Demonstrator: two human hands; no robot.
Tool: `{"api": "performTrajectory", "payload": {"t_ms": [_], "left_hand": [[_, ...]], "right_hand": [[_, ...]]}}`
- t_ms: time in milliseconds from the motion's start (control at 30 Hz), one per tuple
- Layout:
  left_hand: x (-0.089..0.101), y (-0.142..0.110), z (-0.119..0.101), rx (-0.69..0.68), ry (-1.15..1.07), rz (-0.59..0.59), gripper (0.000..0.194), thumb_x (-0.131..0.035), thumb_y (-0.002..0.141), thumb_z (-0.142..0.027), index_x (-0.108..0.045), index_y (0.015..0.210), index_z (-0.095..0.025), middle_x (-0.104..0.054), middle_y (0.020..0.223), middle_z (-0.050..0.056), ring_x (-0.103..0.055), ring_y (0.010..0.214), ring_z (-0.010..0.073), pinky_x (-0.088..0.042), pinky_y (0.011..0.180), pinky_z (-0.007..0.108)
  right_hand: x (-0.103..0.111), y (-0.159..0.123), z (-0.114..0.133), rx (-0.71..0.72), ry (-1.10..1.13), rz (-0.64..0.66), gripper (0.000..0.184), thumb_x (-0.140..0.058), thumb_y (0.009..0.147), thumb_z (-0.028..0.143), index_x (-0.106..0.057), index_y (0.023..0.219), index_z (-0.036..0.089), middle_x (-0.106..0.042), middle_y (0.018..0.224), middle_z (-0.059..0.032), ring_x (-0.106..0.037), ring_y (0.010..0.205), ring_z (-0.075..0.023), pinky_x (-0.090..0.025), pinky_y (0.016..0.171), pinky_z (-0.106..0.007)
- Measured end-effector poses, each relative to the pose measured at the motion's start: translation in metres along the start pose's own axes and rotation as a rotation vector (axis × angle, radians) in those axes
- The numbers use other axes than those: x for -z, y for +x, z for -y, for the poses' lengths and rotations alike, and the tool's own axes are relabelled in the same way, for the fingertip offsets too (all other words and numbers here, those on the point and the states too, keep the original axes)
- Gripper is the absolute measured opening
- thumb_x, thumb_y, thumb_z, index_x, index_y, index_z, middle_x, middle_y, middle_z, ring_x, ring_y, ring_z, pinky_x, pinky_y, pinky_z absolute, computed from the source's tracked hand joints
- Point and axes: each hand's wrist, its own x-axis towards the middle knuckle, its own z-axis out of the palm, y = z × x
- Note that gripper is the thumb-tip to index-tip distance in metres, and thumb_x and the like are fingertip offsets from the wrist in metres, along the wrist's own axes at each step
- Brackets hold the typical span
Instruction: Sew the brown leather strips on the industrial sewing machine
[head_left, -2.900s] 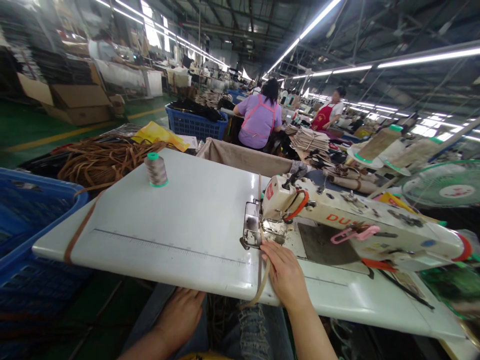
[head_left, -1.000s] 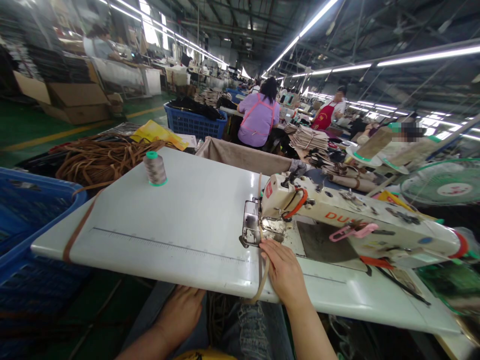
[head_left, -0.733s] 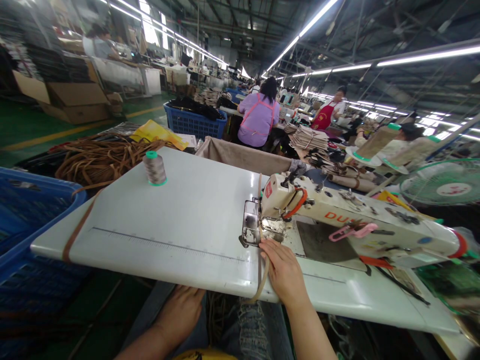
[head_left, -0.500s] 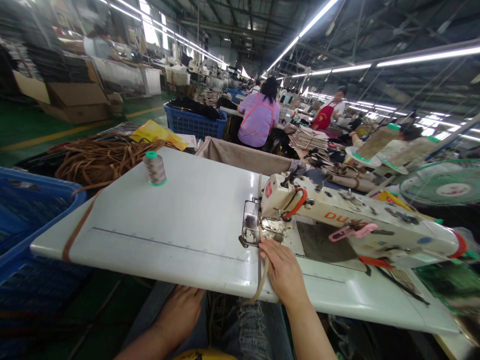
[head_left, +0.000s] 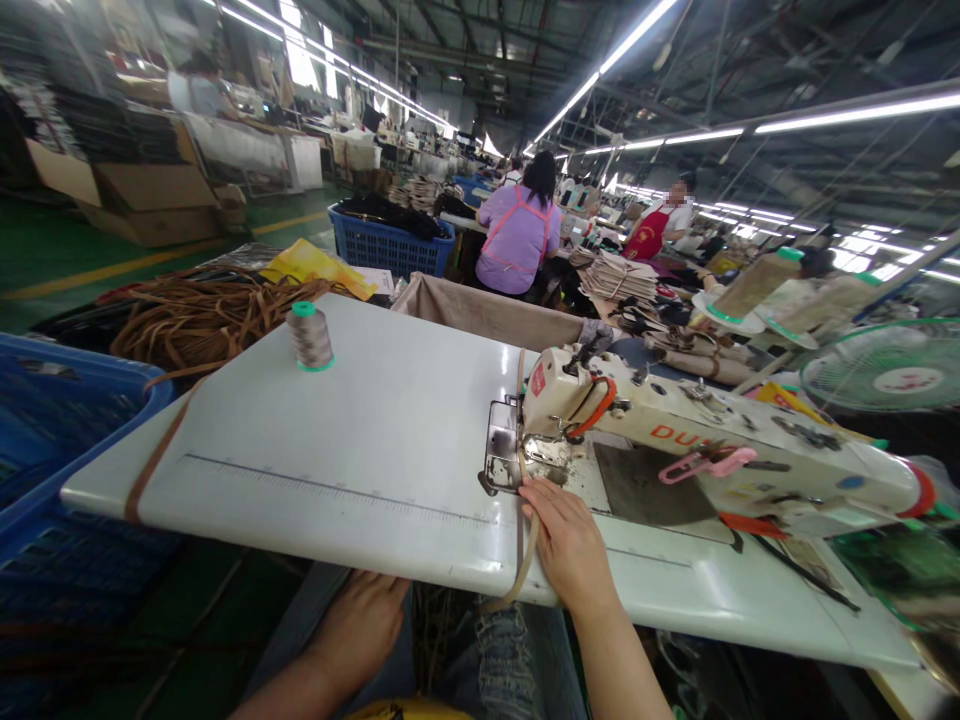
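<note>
Left hand point(head_left: 358, 632) below tabletop point(head_left: 360, 440) edge, resting on knee, fingers loose, grip empty. Right hand point(head_left: 571, 545) flat on tabletop, fingers pressing tan strap point(head_left: 519, 545) just before presser foot; grip not closed around strap. Strap hangs over near edge, runs under needle of sewing machine point(head_left: 697, 440), continues behind. Thread spool point(head_left: 310, 338) upright, far left part of tabletop. Beyond: pile of brown straps point(head_left: 202, 315), blue basket point(head_left: 390, 248), person in purple shirt point(head_left: 521, 238) seated, back turned.
</note>
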Motion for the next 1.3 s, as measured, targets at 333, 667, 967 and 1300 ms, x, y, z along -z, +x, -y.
{"api": "performTrajectory", "payload": {"t_ms": [333, 667, 967, 1300], "left_hand": [[0.0033, 0.0005, -0.002, 0.011, -0.006, 0.017, 0.05, -0.048, 0.091, -0.002, -0.072, 0.13, -0.019, -0.075, 0.124, 0.013, -0.067, 0.123, 0.0315, -0.045, 0.116, 0.052], [0.0046, -0.0003, -0.0027, -0.002, 0.001, 0.015, 0.051, -0.045, 0.092, -0.002, -0.071, 0.133, -0.019, -0.074, 0.127, 0.013, -0.065, 0.126, 0.0326, -0.044, 0.116, 0.054], [0.0012, 0.0001, -0.0004, 0.005, -0.01, 0.008, 0.052, -0.048, 0.089, -0.001, -0.072, 0.131, -0.02, -0.075, 0.126, 0.012, -0.066, 0.124, 0.0308, -0.044, 0.116, 0.051], [0.0031, 0.0009, -0.002, 0.006, -0.013, 0.027, 0.051, -0.046, 0.091, -0.003, -0.072, 0.132, -0.019, -0.075, 0.127, 0.014, -0.066, 0.125, 0.0329, -0.045, 0.116, 0.054]], "right_hand": [[0.0023, 0.0011, 0.001, -0.009, 0.014, 0.009, 0.031, -0.049, 0.113, 0.031, -0.073, 0.131, 0.023, -0.076, 0.133, -0.0086, -0.07, 0.126, -0.027, -0.058, 0.102, -0.047], [-0.0004, 0.0005, -0.0009, 0.003, 0.014, -0.008, 0.03, -0.05, 0.113, 0.031, -0.073, 0.13, 0.022, -0.076, 0.132, -0.009, -0.07, 0.126, -0.0267, -0.058, 0.102, -0.047], [0.0019, 0.0008, 0.0005, -0.005, 0.017, 0.002, 0.03, -0.051, 0.112, 0.03, -0.073, 0.131, 0.024, -0.075, 0.133, -0.009, -0.07, 0.126, -0.0278, -0.06, 0.102, -0.048], [0.0015, 0.0006, 0.0006, -0.007, 0.021, 0.001, 0.03, -0.051, 0.112, 0.03, -0.073, 0.131, 0.023, -0.075, 0.134, -0.0083, -0.07, 0.127, -0.0274, -0.059, 0.103, -0.048]]}}
